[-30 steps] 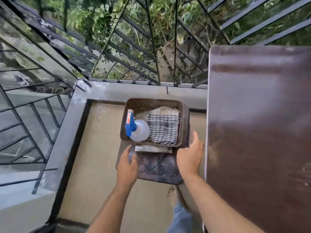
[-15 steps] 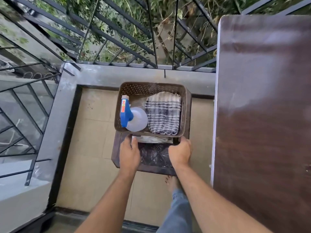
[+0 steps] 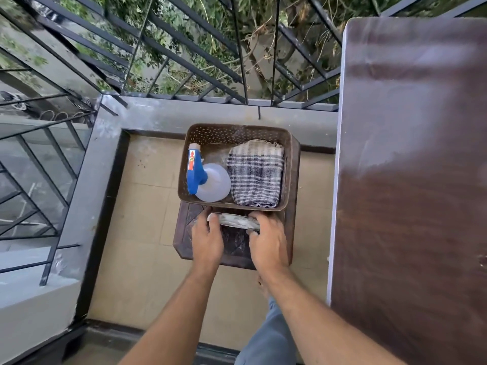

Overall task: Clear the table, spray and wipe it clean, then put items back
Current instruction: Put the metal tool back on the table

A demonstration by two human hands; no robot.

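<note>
Both hands, left hand (image 3: 208,239) and right hand (image 3: 266,241), clasp a thin flat pack (image 3: 234,220) on the stool (image 3: 289,233), beside the basket (image 3: 234,131) holding 1 light spray bottle (image 3: 208,180) and 1 soft cloth (image 3: 255,175), best lifted by its ends.

Fingertips of the left hand (image 3: 207,237) and right hand (image 3: 266,239) were hidden under a blurred flat object (image 3: 234,220) at the basket's (image 3: 237,131) six o'clock; the table (image 3: 411,180) ran off frame at three o'clock.
</note>
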